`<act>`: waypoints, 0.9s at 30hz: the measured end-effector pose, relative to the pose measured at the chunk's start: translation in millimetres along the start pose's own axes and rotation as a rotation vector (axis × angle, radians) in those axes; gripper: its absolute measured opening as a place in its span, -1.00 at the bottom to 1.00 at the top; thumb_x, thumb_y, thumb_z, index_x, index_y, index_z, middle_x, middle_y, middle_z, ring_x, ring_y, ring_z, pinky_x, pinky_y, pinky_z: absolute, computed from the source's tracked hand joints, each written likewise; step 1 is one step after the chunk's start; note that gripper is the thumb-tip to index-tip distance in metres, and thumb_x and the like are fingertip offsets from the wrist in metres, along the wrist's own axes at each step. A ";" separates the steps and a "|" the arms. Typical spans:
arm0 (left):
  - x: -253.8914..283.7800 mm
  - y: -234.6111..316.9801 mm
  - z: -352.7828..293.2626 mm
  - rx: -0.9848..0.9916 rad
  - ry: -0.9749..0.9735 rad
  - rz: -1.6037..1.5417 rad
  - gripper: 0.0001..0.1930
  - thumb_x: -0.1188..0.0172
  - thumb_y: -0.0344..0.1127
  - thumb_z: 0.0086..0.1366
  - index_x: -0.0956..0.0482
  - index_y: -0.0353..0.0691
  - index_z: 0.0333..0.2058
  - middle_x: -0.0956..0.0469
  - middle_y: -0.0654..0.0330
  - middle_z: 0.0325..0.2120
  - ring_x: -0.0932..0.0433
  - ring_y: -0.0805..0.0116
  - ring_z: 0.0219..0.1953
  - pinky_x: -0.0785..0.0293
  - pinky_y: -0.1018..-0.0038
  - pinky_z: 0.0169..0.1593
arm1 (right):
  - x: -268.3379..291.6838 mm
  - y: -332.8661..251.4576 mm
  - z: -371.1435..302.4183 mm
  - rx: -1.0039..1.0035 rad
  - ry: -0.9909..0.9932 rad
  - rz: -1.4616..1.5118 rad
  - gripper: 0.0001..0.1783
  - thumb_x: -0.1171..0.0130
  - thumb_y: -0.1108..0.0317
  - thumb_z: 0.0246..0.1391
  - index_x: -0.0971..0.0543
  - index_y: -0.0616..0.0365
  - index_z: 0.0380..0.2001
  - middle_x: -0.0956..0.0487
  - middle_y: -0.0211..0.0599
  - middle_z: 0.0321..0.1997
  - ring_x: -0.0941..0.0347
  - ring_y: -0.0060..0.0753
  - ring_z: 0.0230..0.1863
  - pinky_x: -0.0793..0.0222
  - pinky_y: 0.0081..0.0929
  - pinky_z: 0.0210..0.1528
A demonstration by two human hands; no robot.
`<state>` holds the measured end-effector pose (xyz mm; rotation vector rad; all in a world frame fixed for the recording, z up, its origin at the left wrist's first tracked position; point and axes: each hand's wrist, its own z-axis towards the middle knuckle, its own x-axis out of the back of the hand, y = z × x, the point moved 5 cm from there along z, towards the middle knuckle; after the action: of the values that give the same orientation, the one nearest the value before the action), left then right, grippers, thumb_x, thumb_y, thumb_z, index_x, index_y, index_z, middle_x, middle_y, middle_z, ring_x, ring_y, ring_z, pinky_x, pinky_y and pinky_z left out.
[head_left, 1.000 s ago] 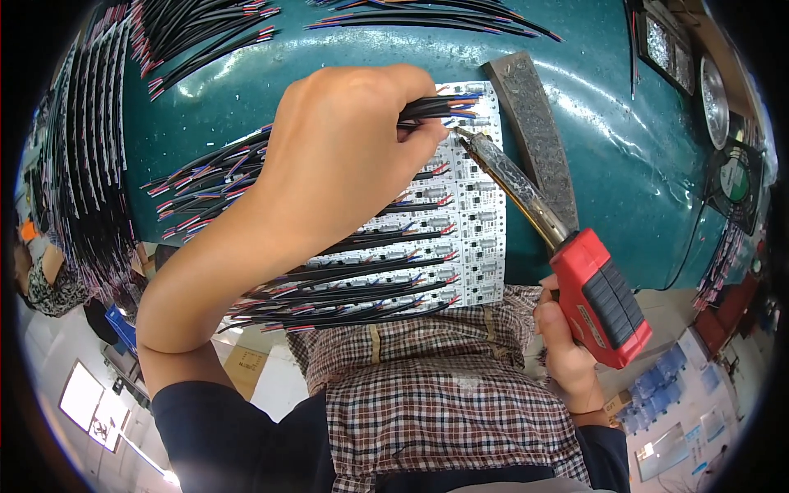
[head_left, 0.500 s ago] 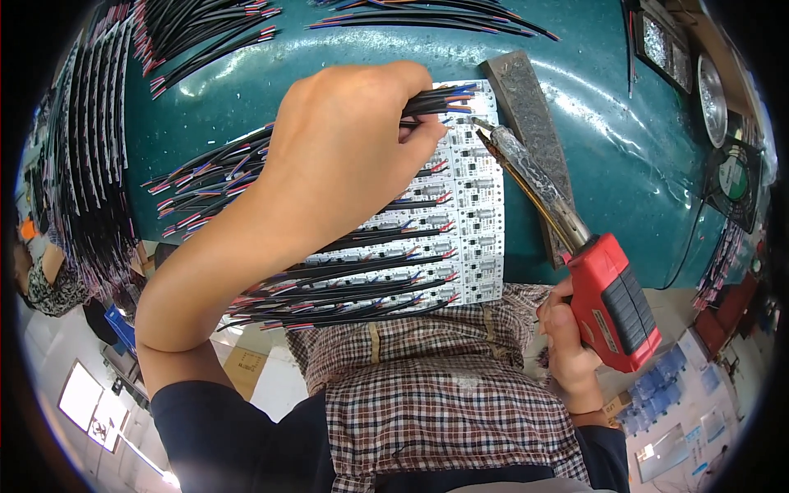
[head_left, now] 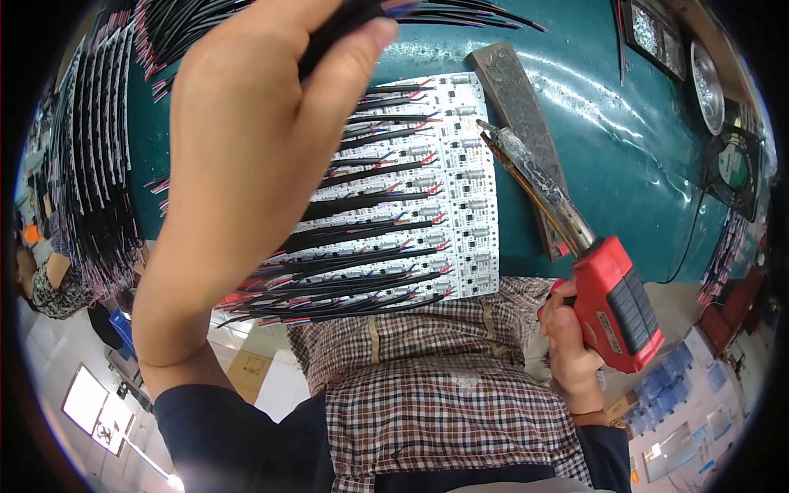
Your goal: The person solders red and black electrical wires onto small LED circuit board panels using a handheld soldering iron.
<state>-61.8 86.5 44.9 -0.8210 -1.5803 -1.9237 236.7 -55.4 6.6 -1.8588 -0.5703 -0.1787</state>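
My right hand [head_left: 569, 345] is wrapped around the red handle of a soldering gun [head_left: 612, 304]. The gun's metal barrel slants up and left, its tip just over the right part of a white circuit board panel [head_left: 472, 193]. Rows of black cables [head_left: 362, 197] lie across the panel, their coloured wire ends on it. Up at the far side, my left hand [head_left: 246, 99] is closed on a bundle of black cables [head_left: 333, 37]. Motion smears that bundle, and the hand and forearm hide part of the panel and its cables.
A dark, worn bar [head_left: 526, 123] lies right of the panel on the green table [head_left: 625, 164]. More black cables [head_left: 173, 33] are piled at the far left, beside cabled panels [head_left: 94, 123]. A small fan [head_left: 731, 168] and a metal dish [head_left: 707, 86] stand at the right.
My left hand has moved up and left, away from the panel, with the cable bundle in it. The panel has shifted slightly left; the soldering gun has hardly moved.
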 end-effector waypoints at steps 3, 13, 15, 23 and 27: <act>-22.6 2.8 -16.5 0.099 -0.166 -0.073 -0.87 -0.24 -0.43 0.32 -0.54 -0.30 -0.19 -0.45 0.39 -0.56 -0.33 0.68 -0.53 -0.22 0.67 -0.48 | 5.8 6.7 -5.5 -0.107 0.006 -0.025 -0.69 -0.38 0.41 -0.03 -0.66 0.18 -0.15 -0.67 -0.25 -0.24 -0.61 -0.28 -0.21 -0.50 -0.35 -0.10; -54.3 -8.0 -36.2 0.113 -0.184 -0.044 -0.83 -0.33 -0.44 0.18 -0.49 -0.33 -0.39 -0.48 0.17 -0.67 -0.35 0.53 -0.64 -0.27 0.55 -0.51 | -6.2 2.8 3.1 -0.054 -0.027 -0.028 -0.71 -0.35 0.49 -0.09 -0.64 0.21 -0.21 -0.64 -0.18 -0.32 -0.60 -0.17 -0.37 -0.50 -0.37 -0.30; -56.9 -9.0 -37.6 0.117 -0.188 -0.047 -0.83 -0.34 -0.44 0.16 -0.50 -0.33 -0.40 -0.49 0.17 -0.67 -0.34 0.51 -0.64 -0.28 0.54 -0.51 | -8.7 3.1 4.4 0.031 -0.063 -0.066 -0.70 -0.34 0.51 -0.10 -0.63 0.24 -0.21 -0.63 -0.17 -0.32 -0.60 -0.15 -0.37 -0.50 -0.37 -0.31; -57.3 -7.5 -36.9 0.136 -0.207 -0.009 -0.84 -0.34 -0.43 0.14 -0.51 -0.31 -0.41 -0.49 0.18 -0.66 -0.37 0.46 -0.66 -0.28 0.52 -0.52 | -13.2 4.2 10.3 0.006 -0.081 -0.013 -0.71 -0.32 0.51 -0.10 -0.62 0.26 -0.21 -0.62 -0.14 -0.32 -0.60 -0.12 -0.36 -0.49 -0.36 -0.31; -57.2 -7.6 -37.3 0.112 -0.190 0.001 -0.85 -0.33 -0.42 0.15 -0.51 -0.29 -0.42 -0.49 0.18 -0.67 -0.39 0.43 -0.66 -0.29 0.50 -0.52 | -13.9 3.9 12.2 0.018 -0.096 -0.031 -0.71 -0.32 0.50 -0.08 -0.62 0.26 -0.21 -0.62 -0.13 -0.31 -0.60 -0.12 -0.35 -0.49 -0.35 -0.30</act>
<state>-32.9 52.0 -7.1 -0.9802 -1.7797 -1.7824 224.5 -49.3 -6.5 -1.8492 -0.6653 -0.1044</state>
